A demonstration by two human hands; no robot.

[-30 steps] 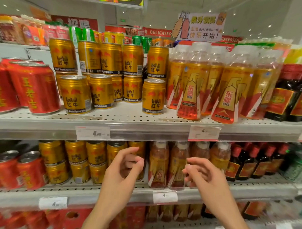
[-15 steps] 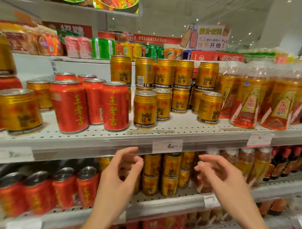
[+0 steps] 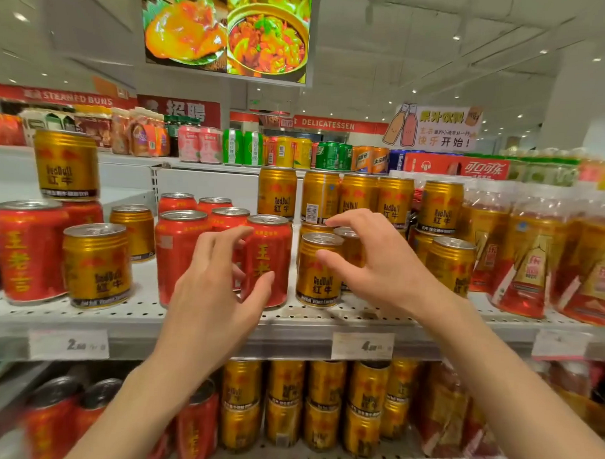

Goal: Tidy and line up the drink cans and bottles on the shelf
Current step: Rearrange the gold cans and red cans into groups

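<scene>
- The shelf (image 3: 222,324) was white with little holes, and drink cans and bottles stood on it.
- The left hand (image 3: 213,295) was up in front of the shelf, its grip wide open, fingers spread and a bit bent, holding nothing.
- Right behind that hand stood a red can (image 3: 272,259), near the shelf's front edge; I could not tell if the fingers touched it.
- The right hand (image 3: 382,266) was also in front of the shelf, its grip open like a claw, holding nothing.
- Its thumb was in front of a gold can (image 3: 318,281), which stood just beside the red can, at the shelf's front edge.
- More gold cans (image 3: 357,197) stood stacked at the back of the shelf.
- Orange bottles (image 3: 530,258) stood at the right end of the shelf.
- Another gold can (image 3: 97,263) stood toward the shelf's left end, between red cans.
- A white price tag (image 3: 362,346) hung on the shelf's front edge, under the gold can.
</scene>
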